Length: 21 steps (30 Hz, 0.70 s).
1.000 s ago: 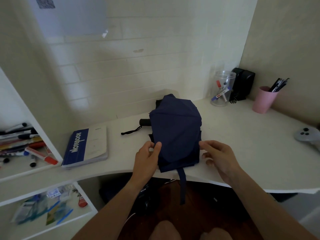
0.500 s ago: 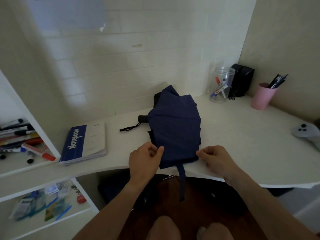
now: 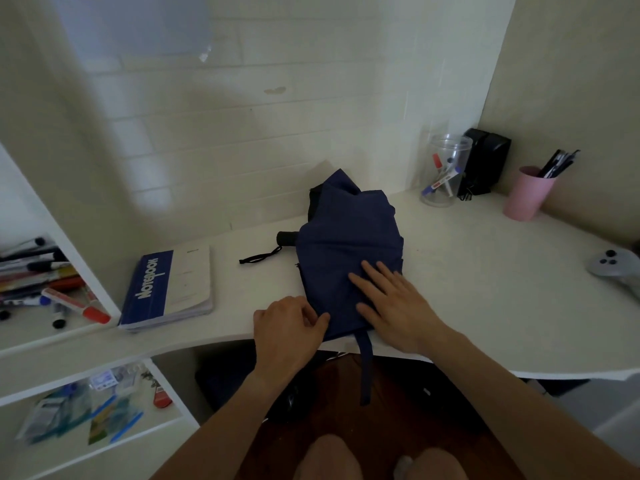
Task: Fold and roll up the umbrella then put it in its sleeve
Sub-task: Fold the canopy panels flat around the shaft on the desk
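Note:
A collapsed navy umbrella (image 3: 346, 237) lies on the white desk (image 3: 485, 306), its canopy loosely flattened. Its black handle (image 3: 286, 238) pokes out to the left with a black wrist loop (image 3: 258, 258). The closing strap (image 3: 365, 368) hangs down over the desk's front edge. My left hand (image 3: 287, 327) pinches the canopy's near left corner. My right hand (image 3: 394, 306) lies flat, fingers spread, pressing on the near part of the fabric. A dark fabric piece (image 3: 314, 199) shows behind the canopy; I cannot tell if it is the sleeve.
A blue and white notebook (image 3: 169, 289) lies left of the umbrella. At the back right stand a clear jar of markers (image 3: 443, 171), a black box (image 3: 486, 166) and a pink pen cup (image 3: 526, 192). A grey controller (image 3: 613, 266) sits far right. Shelves with pens (image 3: 41, 282) are left.
My right hand has let go of the canopy's right edge and moved onto the fabric, now lying flat. My left hand keeps its pinch on the left corner.

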Motion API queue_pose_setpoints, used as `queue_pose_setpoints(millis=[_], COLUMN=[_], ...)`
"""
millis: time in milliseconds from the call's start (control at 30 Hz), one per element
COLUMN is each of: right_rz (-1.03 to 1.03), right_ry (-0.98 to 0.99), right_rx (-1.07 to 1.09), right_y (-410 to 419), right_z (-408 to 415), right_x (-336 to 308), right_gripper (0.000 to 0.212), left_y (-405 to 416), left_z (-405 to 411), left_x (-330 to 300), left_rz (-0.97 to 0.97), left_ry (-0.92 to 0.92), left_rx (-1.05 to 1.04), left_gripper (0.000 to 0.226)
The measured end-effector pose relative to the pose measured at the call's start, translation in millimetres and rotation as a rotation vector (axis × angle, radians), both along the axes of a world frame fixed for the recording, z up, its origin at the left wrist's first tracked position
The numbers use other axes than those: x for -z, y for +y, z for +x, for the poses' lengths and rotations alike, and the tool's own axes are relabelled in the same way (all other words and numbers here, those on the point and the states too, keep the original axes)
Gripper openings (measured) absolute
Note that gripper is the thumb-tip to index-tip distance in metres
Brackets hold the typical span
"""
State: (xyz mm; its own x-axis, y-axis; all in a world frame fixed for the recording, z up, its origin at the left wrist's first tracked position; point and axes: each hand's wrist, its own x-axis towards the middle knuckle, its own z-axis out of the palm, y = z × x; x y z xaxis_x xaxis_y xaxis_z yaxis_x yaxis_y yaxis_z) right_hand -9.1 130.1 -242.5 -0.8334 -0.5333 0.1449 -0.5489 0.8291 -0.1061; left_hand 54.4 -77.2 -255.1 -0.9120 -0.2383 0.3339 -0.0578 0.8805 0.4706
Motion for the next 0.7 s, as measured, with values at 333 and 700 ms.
queue_pose_setpoints(millis=[333,700], right_rz=[0.085,-0.892], right_ry=[-0.13,-0.128], right_rx=[-0.009,0.453], right_y=[9.5,22.3], right_z=[0.5,-54.5], right_x=[16.7,-60.2], right_gripper=[0.084,0.022], left_y=[0.5,-22.3], left_z=[-37.3,-27.4], left_x=[1.1,15.6], left_rz=[-0.469,-0.444], left_ry=[-0.119,-0.179], left_rx=[0.476,0.452], left_gripper=[0.066,0.072])
